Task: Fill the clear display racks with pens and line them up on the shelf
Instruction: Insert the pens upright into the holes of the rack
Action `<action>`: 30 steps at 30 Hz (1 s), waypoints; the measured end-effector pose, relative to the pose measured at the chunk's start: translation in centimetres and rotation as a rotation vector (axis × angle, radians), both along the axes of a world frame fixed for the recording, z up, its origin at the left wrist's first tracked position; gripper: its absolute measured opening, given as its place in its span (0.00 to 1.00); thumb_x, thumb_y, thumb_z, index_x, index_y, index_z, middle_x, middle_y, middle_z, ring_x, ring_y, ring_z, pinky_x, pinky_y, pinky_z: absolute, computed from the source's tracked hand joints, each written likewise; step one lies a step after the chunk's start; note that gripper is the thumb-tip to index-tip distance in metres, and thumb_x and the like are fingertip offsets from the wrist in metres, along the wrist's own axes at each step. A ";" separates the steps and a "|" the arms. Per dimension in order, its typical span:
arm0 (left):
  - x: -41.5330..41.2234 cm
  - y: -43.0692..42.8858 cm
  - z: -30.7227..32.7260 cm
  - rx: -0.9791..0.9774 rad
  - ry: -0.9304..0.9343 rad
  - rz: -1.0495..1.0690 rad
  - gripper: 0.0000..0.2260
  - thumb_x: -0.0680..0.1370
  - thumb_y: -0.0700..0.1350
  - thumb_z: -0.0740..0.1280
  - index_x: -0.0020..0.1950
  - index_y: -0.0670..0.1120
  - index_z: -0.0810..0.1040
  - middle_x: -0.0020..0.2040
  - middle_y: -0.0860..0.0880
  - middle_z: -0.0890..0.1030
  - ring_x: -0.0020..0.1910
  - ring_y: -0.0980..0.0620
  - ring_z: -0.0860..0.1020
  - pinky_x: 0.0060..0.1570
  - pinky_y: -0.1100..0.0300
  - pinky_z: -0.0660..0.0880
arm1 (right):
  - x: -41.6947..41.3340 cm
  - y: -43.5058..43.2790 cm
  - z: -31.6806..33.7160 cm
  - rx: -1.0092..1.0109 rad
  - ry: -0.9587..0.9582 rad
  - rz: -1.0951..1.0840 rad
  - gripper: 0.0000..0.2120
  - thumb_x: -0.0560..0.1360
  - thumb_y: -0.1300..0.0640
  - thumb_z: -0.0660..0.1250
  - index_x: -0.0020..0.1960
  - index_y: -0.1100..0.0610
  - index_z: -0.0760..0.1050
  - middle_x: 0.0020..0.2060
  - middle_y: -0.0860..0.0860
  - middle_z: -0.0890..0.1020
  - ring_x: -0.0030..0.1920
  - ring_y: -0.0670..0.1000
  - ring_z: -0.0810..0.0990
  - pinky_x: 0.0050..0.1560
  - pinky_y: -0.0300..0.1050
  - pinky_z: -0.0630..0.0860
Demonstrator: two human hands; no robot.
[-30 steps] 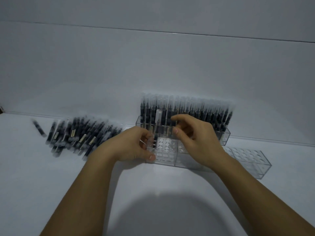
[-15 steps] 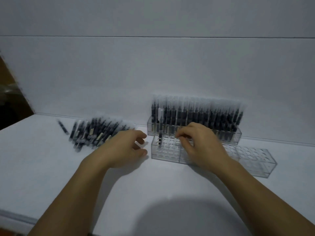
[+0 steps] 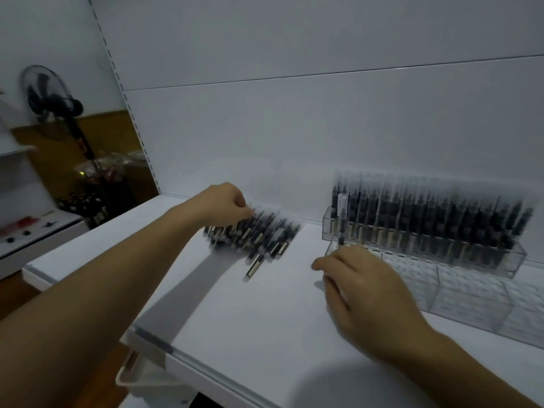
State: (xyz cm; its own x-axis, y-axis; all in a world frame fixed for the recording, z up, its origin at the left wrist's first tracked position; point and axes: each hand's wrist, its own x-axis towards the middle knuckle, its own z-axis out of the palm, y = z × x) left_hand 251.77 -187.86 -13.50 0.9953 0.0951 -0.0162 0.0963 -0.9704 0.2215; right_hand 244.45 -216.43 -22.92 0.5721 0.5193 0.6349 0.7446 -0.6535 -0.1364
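A pile of black pens with clear caps lies on the white shelf. My left hand reaches over the pile's far left end, its curled fingertips pinching a pen there. A full clear rack of upright pens stands against the back panel. In front of it sits a clear rack of holes with one pen upright in its left end. My right hand rests at that rack's left end with relaxed fingers and holds nothing.
The shelf's front edge runs diagonally at lower left, with a white basket below it. A standing fan and a low white counter with small items lie beyond the shelf's left end.
My left hand moved left from beside the front rack to the pen pile. My right hand came off the rack's top and slid to its left end. The view swung left.
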 end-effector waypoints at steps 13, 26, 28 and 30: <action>5.2 -1.1 -3.3 -0.042 0.229 0.264 0.39 0.75 0.65 0.70 0.73 0.38 0.68 0.73 0.39 0.70 0.68 0.37 0.72 0.64 0.46 0.73 | 1.5 0.6 -2.4 -0.097 0.083 0.037 0.11 0.75 0.64 0.72 0.56 0.56 0.82 0.44 0.49 0.78 0.44 0.52 0.77 0.37 0.47 0.77; 4.4 -0.6 -4.1 -0.202 0.104 0.303 0.12 0.74 0.47 0.74 0.43 0.41 0.74 0.39 0.44 0.77 0.35 0.48 0.75 0.31 0.58 0.71 | 1.3 0.4 -2.3 -0.095 0.179 0.087 0.10 0.80 0.59 0.66 0.59 0.54 0.82 0.49 0.47 0.78 0.49 0.51 0.76 0.41 0.48 0.77; 4.4 -0.6 -3.8 -0.263 0.099 0.304 0.10 0.73 0.45 0.73 0.43 0.41 0.75 0.37 0.44 0.77 0.34 0.47 0.74 0.31 0.59 0.71 | 1.3 0.2 -2.2 -0.090 0.191 0.092 0.10 0.80 0.59 0.66 0.58 0.53 0.81 0.49 0.47 0.77 0.49 0.51 0.76 0.41 0.48 0.77; 4.3 -0.4 -3.5 -0.346 0.075 0.302 0.09 0.75 0.44 0.72 0.42 0.41 0.74 0.34 0.44 0.75 0.30 0.47 0.73 0.29 0.59 0.70 | 1.3 0.1 -2.1 -0.087 0.203 0.091 0.09 0.80 0.59 0.65 0.58 0.53 0.81 0.49 0.47 0.77 0.49 0.50 0.75 0.41 0.47 0.76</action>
